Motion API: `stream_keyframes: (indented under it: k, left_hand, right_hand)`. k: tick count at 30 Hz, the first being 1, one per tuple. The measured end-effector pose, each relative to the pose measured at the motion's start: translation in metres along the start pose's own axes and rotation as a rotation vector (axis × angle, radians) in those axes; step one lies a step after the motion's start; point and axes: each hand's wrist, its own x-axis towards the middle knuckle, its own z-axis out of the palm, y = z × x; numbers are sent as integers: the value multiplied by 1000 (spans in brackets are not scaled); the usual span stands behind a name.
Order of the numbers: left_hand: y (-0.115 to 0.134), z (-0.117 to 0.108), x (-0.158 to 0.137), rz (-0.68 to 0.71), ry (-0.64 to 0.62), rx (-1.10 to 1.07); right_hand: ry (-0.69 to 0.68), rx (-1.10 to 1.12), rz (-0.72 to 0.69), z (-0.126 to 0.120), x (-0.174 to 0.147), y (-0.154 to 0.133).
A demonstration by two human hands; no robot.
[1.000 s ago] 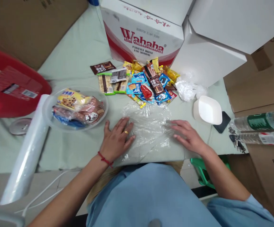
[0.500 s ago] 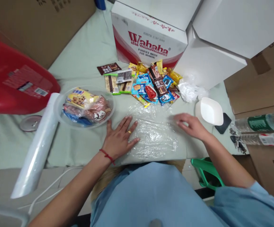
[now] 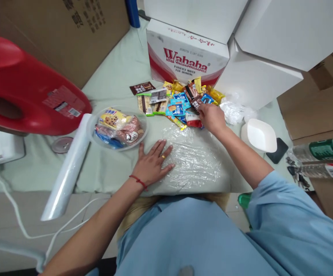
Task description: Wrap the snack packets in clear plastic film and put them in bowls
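Note:
My left hand (image 3: 154, 164) lies flat with fingers spread, pressing the left edge of a crinkled sheet of clear plastic film (image 3: 196, 163) on the table. At the near side of a pile of wrapped snacks, my right hand (image 3: 212, 118) has its fingers curled down. Its fingertips touch a brown cocoa packet (image 3: 196, 102), beside a red packet (image 3: 193, 120); what they grip is hidden. Blue packets (image 3: 176, 108) and yellow ones lie in the same pile. Left of my left hand, a clear round plastic bowl (image 3: 145, 135) holds several wrapped snacks.
A roll of plastic film (image 3: 65, 168) sticks out over the table's front edge, near a red jug (image 3: 34, 88). The Wahaha carton (image 3: 187, 57) stands behind the snacks. To the right are a crumpled clear bag (image 3: 233, 110), a white bowl (image 3: 260, 136), keys (image 3: 298, 174) and plastic bottles (image 3: 324, 149).
My right hand has moved from above the film's right side forward and left to the snack pile, its fingers now among the packets. My left hand stays on the film. The view has shifted slightly.

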Motion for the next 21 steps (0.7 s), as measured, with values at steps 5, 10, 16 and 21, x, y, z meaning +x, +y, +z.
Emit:
stream_keyframes:
  k: [5,10,16,21]
  left_hand:
    - [-1,1,1,7,8,10]
    - [1,0,3,2,-5,37]
    - [1,-1,3,-4,-8,50]
    - [2,-1,3,-10,-4,43]
  right_hand:
    - [85,100,-70,-11,-36,31]
    - [-8,203,-205,9,-29,35]
    - [-219,17,-313,33,-14,20]
    - [13,116,-276,13,-32,33]
